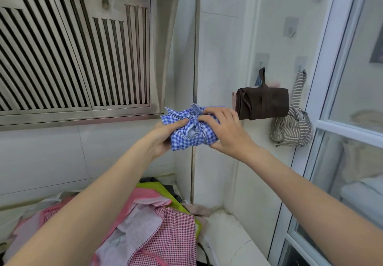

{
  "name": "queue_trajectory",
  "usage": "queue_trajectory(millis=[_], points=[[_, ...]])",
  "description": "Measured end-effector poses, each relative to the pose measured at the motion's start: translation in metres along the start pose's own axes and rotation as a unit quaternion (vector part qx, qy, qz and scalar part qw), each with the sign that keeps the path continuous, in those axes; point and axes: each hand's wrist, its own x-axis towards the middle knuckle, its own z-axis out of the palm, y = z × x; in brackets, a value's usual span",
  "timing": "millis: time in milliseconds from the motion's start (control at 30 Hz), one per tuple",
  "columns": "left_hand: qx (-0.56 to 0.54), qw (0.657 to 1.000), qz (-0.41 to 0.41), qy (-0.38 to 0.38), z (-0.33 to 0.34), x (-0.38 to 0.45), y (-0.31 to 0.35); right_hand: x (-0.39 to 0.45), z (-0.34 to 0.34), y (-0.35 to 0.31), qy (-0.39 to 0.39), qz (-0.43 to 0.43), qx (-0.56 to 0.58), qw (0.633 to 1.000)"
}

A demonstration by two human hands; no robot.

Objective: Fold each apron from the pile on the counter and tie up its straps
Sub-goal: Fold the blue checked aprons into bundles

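Observation:
A folded blue-and-white checked apron bundle (186,139) is held up in the air in front of the tiled wall, its straps wound and knotted around it. My left hand (163,139) grips the bundle from below and on its left side, thumb on top. From the right, my right hand (223,133) holds it, fingers curled over the knot. Below, a pile of aprons (157,230) in pink, red check, white and green lies on the counter.
A steel range hood (78,54) fills the upper left. A folded brown apron (263,104) and a striped beige apron (292,128) hang from wall hooks at right. A glass door (352,120) stands at far right. The white counter (234,236) shows beside the pile.

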Motion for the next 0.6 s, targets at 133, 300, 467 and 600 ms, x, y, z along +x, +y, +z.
queue_trajectory(millis=[133, 300, 467, 600], points=[[0.117, 0.990, 0.052, 0.052, -0.017, 0.001, 0.000, -0.001, -0.011, 0.000, -0.126, 0.183, 0.244, 0.944], [0.189, 0.978, 0.082, -0.016, -0.015, -0.006, -0.009, 0.019, -0.017, -0.020, -0.089, 0.202, 0.286, 0.933], [0.199, 0.977, 0.059, -0.051, -0.021, -0.014, -0.007, 0.020, -0.017, -0.008, -0.043, 0.340, 0.263, 0.902], [0.195, 0.980, 0.046, -0.014, -0.032, -0.011, -0.008, 0.019, -0.028, -0.015, 0.003, 0.308, 0.325, 0.894]])
